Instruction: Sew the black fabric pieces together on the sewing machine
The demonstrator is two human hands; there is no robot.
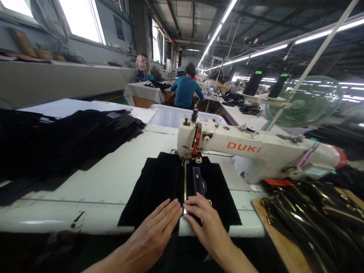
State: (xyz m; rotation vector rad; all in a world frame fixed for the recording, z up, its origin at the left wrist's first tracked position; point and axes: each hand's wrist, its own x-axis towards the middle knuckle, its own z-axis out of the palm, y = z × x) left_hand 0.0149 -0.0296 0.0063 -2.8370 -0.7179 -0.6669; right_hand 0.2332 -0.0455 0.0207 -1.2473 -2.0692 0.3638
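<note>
A black fabric panel (159,182) lies flat under the needle area of a white sewing machine (216,138). Down its middle runs a gold-toothed zipper (185,185), with its upper end beneath the presser foot. My left hand (159,223) rests flat on the fabric left of the zipper, fingers stretched out. On the other side, my right hand (203,214) lies with bent, slightly spread fingers, fingertips touching the cloth beside the zipper's lower end. A black patch (199,181) with a small gold part sits right of the zipper. A gold ring (209,202) shows beside my right hand.
Stacked black fabric pieces (71,136) cover the table's left side. At the right, black zipper strips (315,216) are heaped on a wooden board (273,231). Behind the machine are a white bin (167,115), a green fan (305,102) and a seated person (184,91).
</note>
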